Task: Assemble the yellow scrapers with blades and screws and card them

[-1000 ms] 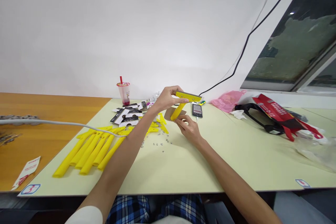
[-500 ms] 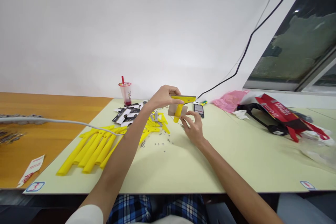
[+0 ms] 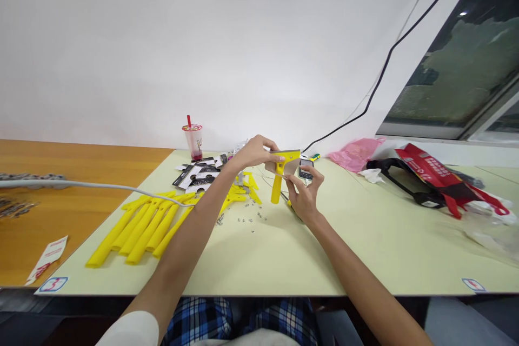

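Observation:
My left hand [image 3: 257, 152] is closed round the head of a yellow plastic scraper [image 3: 277, 186], held above the table with its handle pointing down. A dark strip runs along its top edge. Against the head sits a thin greyish plate [image 3: 292, 166]. The fingertips of my right hand [image 3: 305, 194] are bent at that plate's lower edge, seemingly pinching it; the exact contact is small. Under the right hand shows a tool with a thin shaft and a yellow part [image 3: 289, 203], mostly hidden. Several small metal nuts or screws [image 3: 251, 220] lie scattered below on the table.
Yellow handles [image 3: 140, 235] lie in a row at left, with smaller yellow pieces [image 3: 251, 184] and printed cards [image 3: 194, 177] behind. A drink cup [image 3: 193, 143] stands at the back. A phone [image 3: 306, 169], pink bag [image 3: 354, 154] and red bag [image 3: 433, 173] are rightward. A grey cable [image 3: 101, 187] crosses left.
The scraper has turned so more of its handle shows pointing down. The greyish plate has shifted right against the head. My right hand has moved slightly right, uncovering the tool beneath it.

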The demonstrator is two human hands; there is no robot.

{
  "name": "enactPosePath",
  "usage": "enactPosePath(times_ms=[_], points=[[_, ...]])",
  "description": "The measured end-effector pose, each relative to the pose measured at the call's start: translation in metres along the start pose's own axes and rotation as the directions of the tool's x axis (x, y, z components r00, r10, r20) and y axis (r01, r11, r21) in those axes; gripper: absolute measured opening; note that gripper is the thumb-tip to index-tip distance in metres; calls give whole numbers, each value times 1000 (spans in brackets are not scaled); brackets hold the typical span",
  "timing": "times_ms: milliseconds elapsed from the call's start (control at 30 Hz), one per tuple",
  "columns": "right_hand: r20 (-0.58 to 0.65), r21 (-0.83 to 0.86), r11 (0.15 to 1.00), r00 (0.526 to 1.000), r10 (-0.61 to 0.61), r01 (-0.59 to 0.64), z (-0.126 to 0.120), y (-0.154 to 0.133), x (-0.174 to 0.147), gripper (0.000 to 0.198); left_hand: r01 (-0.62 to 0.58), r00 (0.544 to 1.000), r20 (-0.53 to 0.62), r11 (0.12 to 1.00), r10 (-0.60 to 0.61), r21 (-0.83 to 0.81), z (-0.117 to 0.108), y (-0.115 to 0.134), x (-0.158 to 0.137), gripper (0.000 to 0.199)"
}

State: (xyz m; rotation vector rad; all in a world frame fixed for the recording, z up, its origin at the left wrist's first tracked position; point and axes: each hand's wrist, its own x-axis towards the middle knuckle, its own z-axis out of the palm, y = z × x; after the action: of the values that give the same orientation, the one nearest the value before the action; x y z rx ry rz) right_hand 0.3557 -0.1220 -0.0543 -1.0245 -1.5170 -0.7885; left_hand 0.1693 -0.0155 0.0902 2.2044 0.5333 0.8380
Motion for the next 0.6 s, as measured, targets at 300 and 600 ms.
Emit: enactPosePath(times_ms=[300,600], points=[[420,475,615,776,470,-629,7,0,9,76,-24,992,-122,956,-13,-291,-8,4,-2,43],[576,511,522,723,382,-683,3,-21,8,39,-80,986,-166,941,26,-330,-11,13,-6,60]])
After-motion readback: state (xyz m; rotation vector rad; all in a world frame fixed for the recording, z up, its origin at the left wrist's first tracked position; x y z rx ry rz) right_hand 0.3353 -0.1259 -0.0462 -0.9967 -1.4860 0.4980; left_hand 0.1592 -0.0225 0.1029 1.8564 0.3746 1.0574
